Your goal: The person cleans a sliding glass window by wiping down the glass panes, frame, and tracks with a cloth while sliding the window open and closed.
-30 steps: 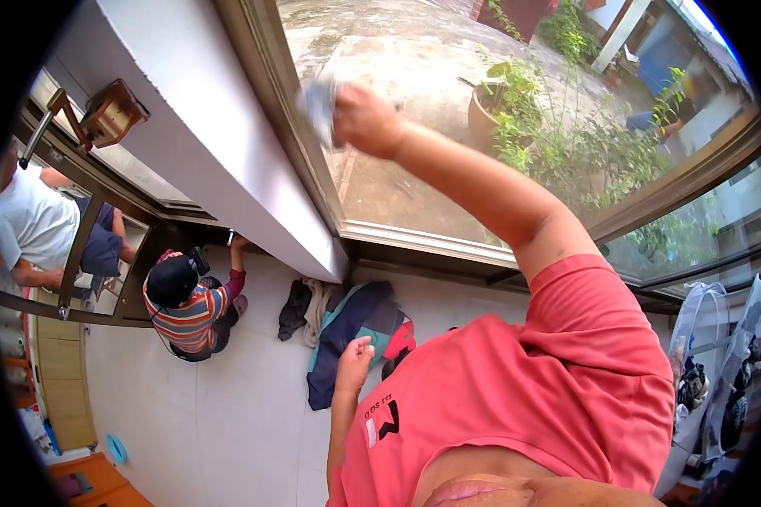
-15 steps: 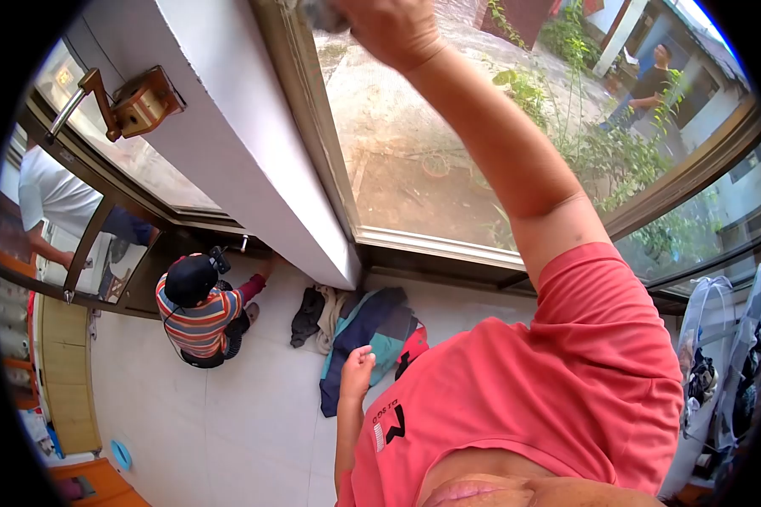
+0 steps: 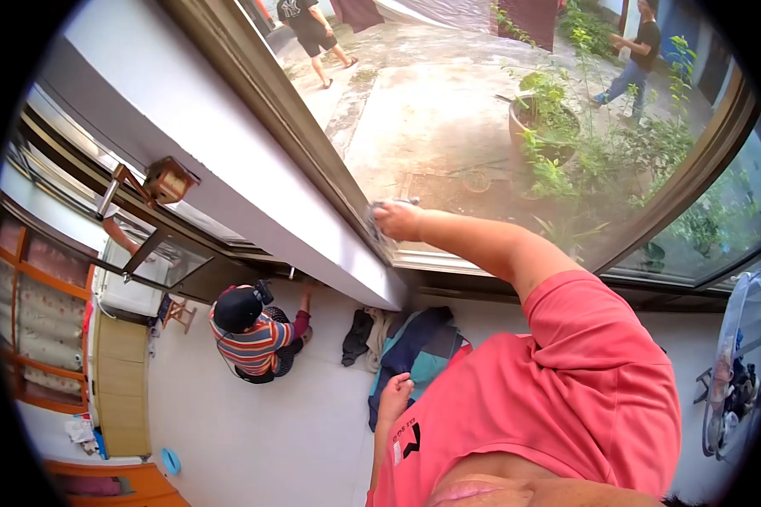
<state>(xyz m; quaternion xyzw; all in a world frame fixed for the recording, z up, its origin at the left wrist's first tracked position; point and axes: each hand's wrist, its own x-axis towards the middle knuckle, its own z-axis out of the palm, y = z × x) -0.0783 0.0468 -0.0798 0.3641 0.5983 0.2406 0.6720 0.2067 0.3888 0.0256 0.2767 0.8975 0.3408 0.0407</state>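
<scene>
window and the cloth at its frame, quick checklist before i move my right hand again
1. Cloth in the right hand: ok, held at the window's lower corner.
2. Left hand free: ok, fingers loosely curled, nothing seen in it.
3. Crouching person out of the arm's way: ok, on the far side of the white pillar.
4. Floor ahead free of clutter: not ok, a heap of clothes lies below the window.
5. Footing: cannot tell, the feet are hidden.
6. Glass free of smears: cannot tell.
</scene>
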